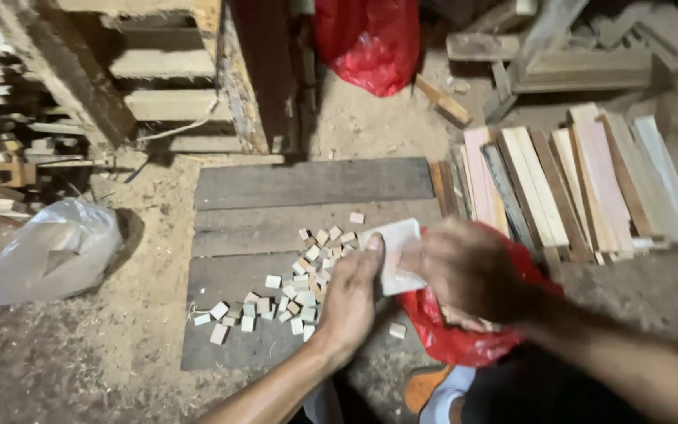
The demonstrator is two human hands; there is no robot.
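A pale flat wood piece (392, 250) sits between both hands, above the right edge of the grey boards (308, 184) on the sawdust floor (80, 345). The left hand (351, 298) has its grip closed on the piece, thumb pressed against its left edge. The right hand (468, 267) is blurred; it touches the piece's right side, but I cannot tell how its grip stands. Small wood blocks (300, 294) lie scattered on the boards just left of the left hand. A red bag (449, 334) lies under the right hand. Slats (574, 180) are stacked to the right, a clear bag (41, 251) lies far left, and another red bag (370, 39) sits at the top.
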